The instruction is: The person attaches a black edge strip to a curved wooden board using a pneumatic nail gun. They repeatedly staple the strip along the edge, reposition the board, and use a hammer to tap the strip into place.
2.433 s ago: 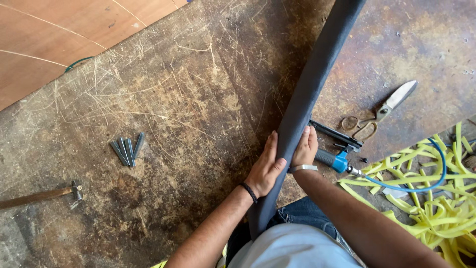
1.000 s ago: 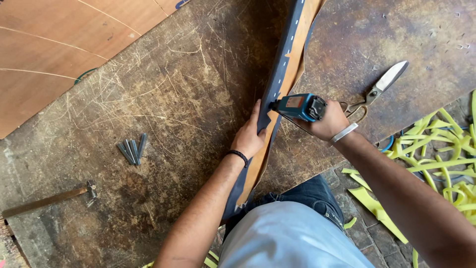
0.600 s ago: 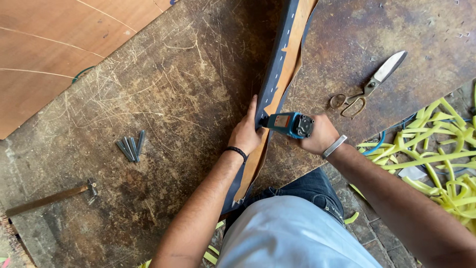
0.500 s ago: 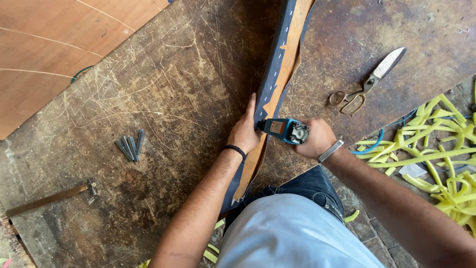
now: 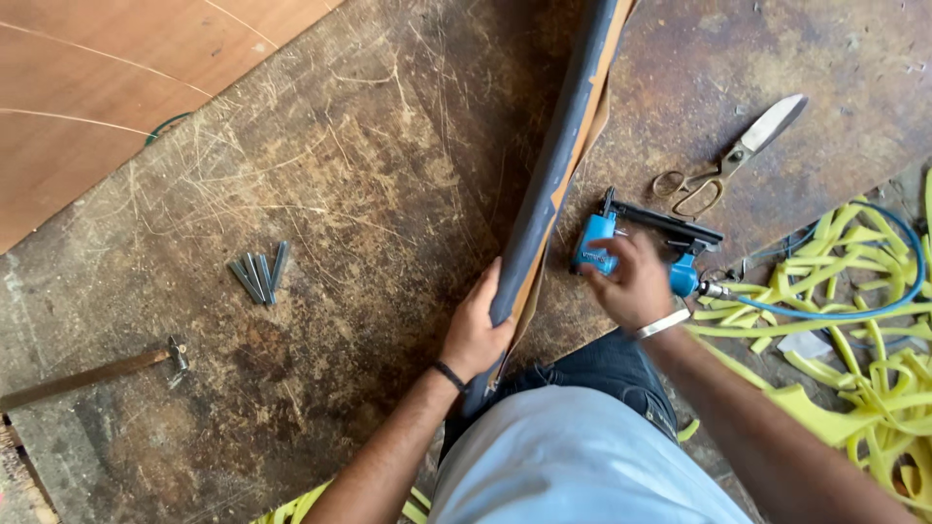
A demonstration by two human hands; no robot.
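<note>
- The right hand [image 5: 636, 283] has carried the blue pneumatic stapler [image 5: 621, 247] away from the covered strip [image 5: 558, 180]; half a second ago its nose pressed against the strip's edge, now it sits well off to the strip's 3 o'clock side, low over the scarred workbench [image 5: 340, 194]
- That hand's fingers are curled over the stapler's body; whether they clasp it fully or are just letting it go, I cannot tell
- The blue air hose [image 5: 874, 291] runs from the tool's rear toward 3 o'clock, across the heap of yellow trimmings [image 5: 854, 369]
- The left hand [image 5: 478, 330] has not shifted: palm and fingers wrapped closed on the strip's lower end, pinning the grey covering against the wood
- The strip itself runs from the person's lap at 6 o'clock up to 12 o'clock, a brown wooden edge showing along its right side
- In my judgement this round of fastening is finished at that spot
- Scissors [image 5: 728, 160] lie at 2 o'clock, the strips of staples [image 5: 259, 275] and hammer [image 5: 92, 374] at 9 o'clock, all untouched
</note>
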